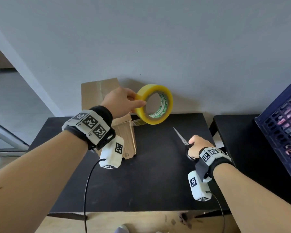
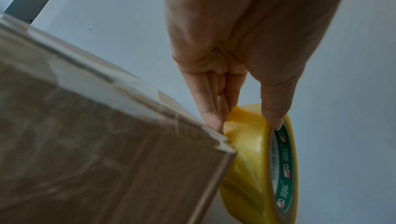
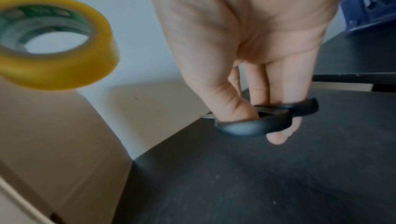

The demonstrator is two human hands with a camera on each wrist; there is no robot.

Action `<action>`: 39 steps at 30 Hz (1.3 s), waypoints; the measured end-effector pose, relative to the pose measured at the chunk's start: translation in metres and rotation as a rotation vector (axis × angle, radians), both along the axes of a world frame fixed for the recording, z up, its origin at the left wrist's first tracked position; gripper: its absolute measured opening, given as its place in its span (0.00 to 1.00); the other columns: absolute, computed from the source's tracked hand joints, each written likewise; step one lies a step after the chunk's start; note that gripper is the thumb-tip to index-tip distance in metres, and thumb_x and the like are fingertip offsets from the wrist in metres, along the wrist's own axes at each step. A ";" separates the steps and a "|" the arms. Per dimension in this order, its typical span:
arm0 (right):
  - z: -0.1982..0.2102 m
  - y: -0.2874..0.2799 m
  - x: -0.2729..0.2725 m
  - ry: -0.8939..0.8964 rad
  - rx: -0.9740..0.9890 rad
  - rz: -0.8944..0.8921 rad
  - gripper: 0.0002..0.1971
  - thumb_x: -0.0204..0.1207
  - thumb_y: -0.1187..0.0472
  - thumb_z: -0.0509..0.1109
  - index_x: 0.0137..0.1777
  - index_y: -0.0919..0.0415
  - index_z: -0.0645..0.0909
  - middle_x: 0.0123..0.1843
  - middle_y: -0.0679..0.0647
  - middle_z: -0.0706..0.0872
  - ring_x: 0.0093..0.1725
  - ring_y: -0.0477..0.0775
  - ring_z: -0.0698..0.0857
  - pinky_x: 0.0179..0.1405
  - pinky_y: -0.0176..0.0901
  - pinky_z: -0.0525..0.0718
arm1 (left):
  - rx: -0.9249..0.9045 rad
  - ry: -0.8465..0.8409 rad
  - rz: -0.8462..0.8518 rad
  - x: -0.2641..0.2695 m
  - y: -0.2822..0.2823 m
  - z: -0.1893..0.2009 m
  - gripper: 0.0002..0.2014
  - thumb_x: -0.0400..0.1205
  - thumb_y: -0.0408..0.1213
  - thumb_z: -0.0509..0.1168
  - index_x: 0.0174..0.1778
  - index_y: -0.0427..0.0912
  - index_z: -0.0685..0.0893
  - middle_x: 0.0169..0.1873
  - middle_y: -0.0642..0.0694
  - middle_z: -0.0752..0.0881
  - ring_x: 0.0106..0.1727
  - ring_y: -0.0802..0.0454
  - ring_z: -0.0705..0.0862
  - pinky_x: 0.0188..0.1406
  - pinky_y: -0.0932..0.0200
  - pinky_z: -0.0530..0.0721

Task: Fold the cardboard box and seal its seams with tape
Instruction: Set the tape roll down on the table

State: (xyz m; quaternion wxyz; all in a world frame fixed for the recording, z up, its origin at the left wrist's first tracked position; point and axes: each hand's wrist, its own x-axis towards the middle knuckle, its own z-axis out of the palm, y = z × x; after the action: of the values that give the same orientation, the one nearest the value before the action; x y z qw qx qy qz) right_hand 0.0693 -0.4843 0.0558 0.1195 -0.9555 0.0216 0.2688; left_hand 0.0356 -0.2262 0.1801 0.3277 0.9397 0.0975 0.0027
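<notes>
A brown cardboard box (image 1: 126, 137) stands on the black table (image 1: 149, 174) at the back left, one flap (image 1: 97, 93) up against the wall. My left hand (image 1: 124, 101) grips a yellow tape roll (image 1: 155, 105) in the air just right of the box; a clear strip of tape (image 1: 138, 122) runs from the roll to the box's top edge. In the left wrist view the fingers (image 2: 214, 109) and thumb pinch the tape roll (image 2: 257, 160) beside the box corner (image 2: 222, 149). My right hand (image 1: 196, 146) holds black-handled scissors (image 1: 181, 137) on the table, fingers through the handle loops (image 3: 268, 122), blades pointing away.
A dark blue slotted crate (image 1: 282, 133) sits on a second black table (image 1: 252, 148) at the right. The grey wall (image 1: 158, 47) runs close behind the box. Cables (image 1: 87, 190) hang from both wrist cameras over the table's front edge.
</notes>
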 end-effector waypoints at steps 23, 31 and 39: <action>0.097 -0.003 -0.035 0.610 0.765 0.107 0.27 0.59 0.43 0.76 0.49 0.65 0.78 0.35 0.60 0.82 0.29 0.51 0.81 0.28 0.37 0.83 | 0.036 0.003 0.009 0.000 -0.001 0.003 0.22 0.76 0.56 0.69 0.56 0.43 0.86 0.40 0.47 0.91 0.44 0.51 0.89 0.57 0.46 0.85; 0.113 0.027 -0.033 0.488 0.795 0.107 0.31 0.57 0.37 0.74 0.48 0.64 0.79 0.33 0.58 0.83 0.26 0.49 0.82 0.26 0.36 0.83 | 0.030 0.002 0.025 -0.001 0.000 0.002 0.22 0.75 0.57 0.69 0.55 0.44 0.86 0.39 0.48 0.91 0.44 0.52 0.89 0.58 0.47 0.85; 0.114 0.048 -0.031 0.510 0.813 0.085 0.23 0.72 0.40 0.69 0.46 0.64 0.77 0.32 0.58 0.82 0.23 0.47 0.81 0.25 0.34 0.82 | 0.025 -0.002 0.023 -0.001 0.002 0.001 0.22 0.75 0.57 0.68 0.56 0.44 0.86 0.40 0.48 0.91 0.44 0.53 0.89 0.57 0.47 0.86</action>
State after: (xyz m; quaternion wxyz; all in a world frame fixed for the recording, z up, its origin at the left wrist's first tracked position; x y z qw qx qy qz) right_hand 0.0386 -0.4361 0.1695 0.4633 -0.7348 -0.0958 0.4860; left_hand 0.0346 -0.2242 0.1807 0.3158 0.9426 0.1081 0.0089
